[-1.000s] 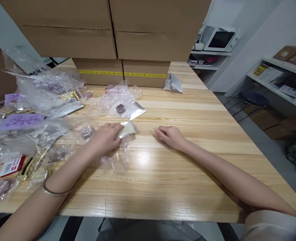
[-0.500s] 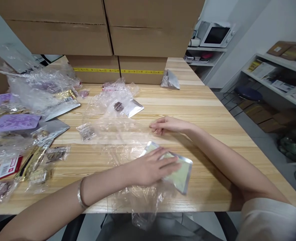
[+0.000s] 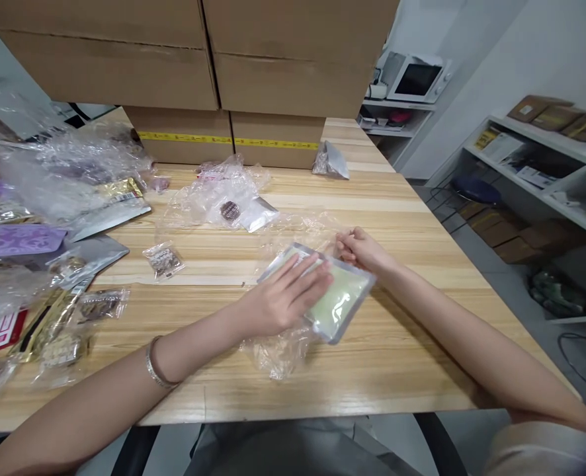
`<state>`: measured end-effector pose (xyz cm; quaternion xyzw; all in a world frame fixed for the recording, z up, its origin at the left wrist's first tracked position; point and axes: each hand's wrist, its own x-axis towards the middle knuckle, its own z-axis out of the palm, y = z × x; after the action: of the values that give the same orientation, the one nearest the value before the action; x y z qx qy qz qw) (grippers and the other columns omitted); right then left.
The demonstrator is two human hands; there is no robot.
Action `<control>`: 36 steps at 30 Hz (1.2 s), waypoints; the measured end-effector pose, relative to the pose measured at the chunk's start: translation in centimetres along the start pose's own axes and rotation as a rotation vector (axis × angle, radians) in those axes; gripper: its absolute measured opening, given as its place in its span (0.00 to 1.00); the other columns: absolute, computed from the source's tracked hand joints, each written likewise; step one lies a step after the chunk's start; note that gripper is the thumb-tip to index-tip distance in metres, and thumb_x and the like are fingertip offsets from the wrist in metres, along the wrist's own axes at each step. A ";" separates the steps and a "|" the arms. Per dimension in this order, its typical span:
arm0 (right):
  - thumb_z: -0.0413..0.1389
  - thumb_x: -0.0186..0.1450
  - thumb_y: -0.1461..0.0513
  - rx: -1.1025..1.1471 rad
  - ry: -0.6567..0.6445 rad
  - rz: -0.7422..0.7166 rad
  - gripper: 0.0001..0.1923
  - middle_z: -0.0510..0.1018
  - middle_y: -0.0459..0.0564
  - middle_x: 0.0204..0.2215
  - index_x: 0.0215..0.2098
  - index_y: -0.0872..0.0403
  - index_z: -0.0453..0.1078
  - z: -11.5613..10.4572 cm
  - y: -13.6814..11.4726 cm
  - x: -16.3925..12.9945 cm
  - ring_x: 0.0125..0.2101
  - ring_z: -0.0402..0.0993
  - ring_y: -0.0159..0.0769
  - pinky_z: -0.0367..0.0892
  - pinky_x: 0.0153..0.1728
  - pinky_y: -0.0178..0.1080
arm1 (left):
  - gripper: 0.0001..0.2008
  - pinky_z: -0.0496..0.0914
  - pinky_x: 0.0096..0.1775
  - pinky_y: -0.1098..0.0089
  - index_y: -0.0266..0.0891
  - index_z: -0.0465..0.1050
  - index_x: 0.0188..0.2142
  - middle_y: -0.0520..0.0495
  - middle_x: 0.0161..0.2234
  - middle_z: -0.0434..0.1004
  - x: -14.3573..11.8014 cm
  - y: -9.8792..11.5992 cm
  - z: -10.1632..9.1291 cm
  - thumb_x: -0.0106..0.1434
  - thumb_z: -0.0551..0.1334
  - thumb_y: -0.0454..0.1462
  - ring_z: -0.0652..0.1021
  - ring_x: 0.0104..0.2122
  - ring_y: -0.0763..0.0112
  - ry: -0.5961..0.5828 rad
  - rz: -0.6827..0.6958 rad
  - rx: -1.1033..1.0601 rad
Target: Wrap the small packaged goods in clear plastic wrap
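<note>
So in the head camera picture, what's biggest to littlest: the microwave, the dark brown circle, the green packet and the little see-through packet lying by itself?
1. Green packet, partly hidden by the left hand
2. Microwave, farther away, so it looks smaller than up close
3. Little see-through packet
4. Dark brown circle

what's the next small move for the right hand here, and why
Probably settle its fingers on the pale green pouch's far edge to help steady it: the left hand lies across only the left part, the right hand is right by that far edge, and loose clear plastic spreads around the pouch.
</note>
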<state>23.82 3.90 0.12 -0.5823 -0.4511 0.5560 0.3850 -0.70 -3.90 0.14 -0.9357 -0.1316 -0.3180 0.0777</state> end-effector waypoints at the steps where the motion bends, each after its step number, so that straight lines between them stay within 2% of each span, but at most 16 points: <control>1: 0.57 0.65 0.57 -0.025 0.020 -0.030 0.15 0.66 0.35 0.19 0.34 0.48 0.51 -0.5 0.4 0.1 0.12 0.52 0.23 0.50 0.14 0.28 | 0.31 0.60 0.63 0.44 0.22 0.36 0.70 0.22 0.63 0.62 0.0 -0.2 0.1 0.74 0.47 0.33 0.49 0.70 0.48 0.035 -0.049 0.044; 4: 0.57 0.65 0.53 -0.218 0.026 -0.106 0.17 0.61 0.32 0.15 0.36 0.47 0.50 -2.0 1.0 0.3 0.10 0.48 0.24 0.41 0.14 0.29 | 0.33 0.59 0.63 0.41 0.22 0.32 0.71 0.20 0.64 0.58 -0.2 -0.3 0.4 0.73 0.47 0.31 0.46 0.70 0.45 0.043 -0.236 0.206; 7: 0.55 0.66 0.53 -0.460 -0.041 -0.150 0.14 0.59 0.32 0.13 0.36 0.47 0.52 -3.5 1.1 0.5 0.11 0.50 0.27 0.44 0.15 0.31 | 0.34 0.52 0.65 0.40 0.27 0.30 0.71 0.25 0.68 0.51 0.0 0.1 1.0 0.71 0.46 0.28 0.40 0.70 0.47 -0.071 -0.384 0.244; 10: 0.54 0.66 0.52 -0.700 -0.057 -0.204 0.12 0.66 0.37 0.15 0.38 0.49 0.58 -4.9 1.0 0.9 0.14 0.58 0.30 0.53 0.19 0.34 | 0.32 0.44 0.66 0.38 0.34 0.40 0.72 0.32 0.71 0.44 0.6 1.0 1.8 0.71 0.50 0.31 0.38 0.70 0.47 -0.311 -0.447 0.086; 13: 0.55 0.64 0.48 -0.971 0.000 -0.235 0.18 0.74 0.46 0.24 0.43 0.52 0.64 -5.7 0.5 1.3 0.23 0.69 0.38 0.61 0.26 0.39 | 0.31 0.41 0.65 0.35 0.38 0.48 0.70 0.34 0.71 0.43 1.2 1.9 2.2 0.72 0.54 0.43 0.42 0.70 0.45 -0.537 -0.452 -0.181; 14: 0.57 0.62 0.47 -1.057 0.035 -0.256 0.22 0.77 0.51 0.29 0.46 0.54 0.65 -5.8 0.1 1.3 0.27 0.72 0.41 0.63 0.29 0.41 | 0.33 0.41 0.65 0.36 0.39 0.48 0.70 0.35 0.71 0.45 1.3 1.9 2.0 0.71 0.55 0.47 0.44 0.71 0.46 -0.562 -0.449 -0.269; 16: 0.58 0.61 0.49 -1.200 0.134 -0.355 0.27 0.77 0.61 0.41 0.52 0.57 0.66 -5.3 -1.0 1.0 0.38 0.74 0.50 0.67 0.37 0.46 | 0.32 0.46 0.67 0.40 0.41 0.49 0.69 0.38 0.71 0.48 1.4 1.0 1.4 0.70 0.54 0.46 0.48 0.71 0.51 -0.506 -0.489 -0.392; 17: 0.57 0.62 0.52 -1.241 0.178 -0.434 0.26 0.76 0.65 0.46 0.54 0.59 0.66 -4.7 -1.7 0.9 0.43 0.74 0.54 0.67 0.41 0.49 | 0.29 0.50 0.67 0.44 0.42 0.51 0.69 0.40 0.70 0.51 1.3 0.2 0.9 0.71 0.53 0.43 0.51 0.70 0.55 -0.434 -0.543 -0.402; 19: 0.53 0.64 0.58 -1.261 0.216 -0.614 0.22 0.74 0.66 0.50 0.53 0.59 0.69 -2.7 -3.4 0.6 0.50 0.70 0.57 0.64 0.49 0.53 | 0.25 0.55 0.67 0.50 0.42 0.56 0.66 0.42 0.69 0.56 0.9 -2.3 -0.1 0.70 0.50 0.35 0.57 0.69 0.59 -0.266 -0.695 -0.289; 21: 0.50 0.65 0.63 -1.220 0.134 -0.756 0.17 0.76 0.62 0.48 0.50 0.57 0.72 0.1 -5.0 0.9 0.52 0.70 0.55 0.62 0.53 0.53 | 0.24 0.52 0.67 0.48 0.37 0.61 0.64 0.38 0.68 0.58 -0.1 -5.4 -1.0 0.68 0.50 0.33 0.56 0.68 0.55 -0.176 -0.810 -0.037; 23: 0.47 0.67 0.64 -1.175 -0.002 -0.843 0.16 0.78 0.59 0.47 0.46 0.57 0.74 3.5 -6.2 1.9 0.50 0.72 0.50 0.62 0.54 0.52 | 0.25 0.47 0.68 0.46 0.34 0.59 0.65 0.36 0.69 0.54 -1.4 -8.2 -1.6 0.70 0.48 0.35 0.53 0.69 0.52 -0.222 -0.911 0.160; 26: 0.49 0.69 0.61 -1.232 -0.146 -0.900 0.15 0.80 0.60 0.44 0.43 0.60 0.75 8.7 -7.1 4.4 0.49 0.75 0.47 0.53 0.62 0.53 | 0.27 0.53 0.64 0.43 0.36 0.57 0.68 0.33 0.69 0.53 -3.5 -10.9 -2.1 0.73 0.47 0.41 0.56 0.68 0.44 -0.386 -1.049 0.277; 28: 0.56 0.66 0.54 -1.334 -0.210 -0.882 0.16 0.81 0.60 0.37 0.38 0.61 0.74 11.8 -7.2 6.1 0.47 0.76 0.49 0.48 0.64 0.57 | 0.28 0.59 0.60 0.43 0.38 0.56 0.68 0.30 0.68 0.53 -4.5 -11.6 -2.3 0.73 0.46 0.44 0.61 0.65 0.40 -0.457 -1.141 0.327; 31: 0.64 0.57 0.48 -1.391 -0.245 -0.846 0.21 0.79 0.54 0.27 0.23 0.56 0.68 15.3 -7.0 7.7 0.42 0.79 0.48 0.46 0.65 0.58 | 0.28 0.63 0.55 0.41 0.36 0.57 0.68 0.24 0.66 0.56 -5.2 -11.8 -2.6 0.72 0.46 0.44 0.67 0.61 0.37 -0.479 -1.257 0.423; 34: 0.69 0.53 0.57 -1.376 -0.213 -0.828 0.26 0.75 0.46 0.21 0.14 0.53 0.55 17.1 -7.2 8.5 0.42 0.79 0.43 0.45 0.65 0.56 | 0.28 0.62 0.51 0.37 0.31 0.58 0.67 0.20 0.64 0.58 -5.6 -11.6 -3.2 0.71 0.46 0.42 0.67 0.58 0.31 -0.459 -1.334 0.539; 36: 0.68 0.54 0.66 -1.362 -0.170 -0.817 0.24 0.75 0.43 0.21 0.14 0.54 0.56 17.3 -7.5 8.9 0.43 0.78 0.39 0.48 0.65 0.56 | 0.27 0.60 0.52 0.37 0.26 0.63 0.63 0.19 0.62 0.60 -5.5 -11.0 -3.6 0.70 0.46 0.39 0.65 0.59 0.30 -0.391 -1.305 0.619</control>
<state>5.62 13.64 3.12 -0.4340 -0.8970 0.0157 0.0822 -10.21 4.65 0.26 -0.6424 -0.7548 -0.0760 0.1085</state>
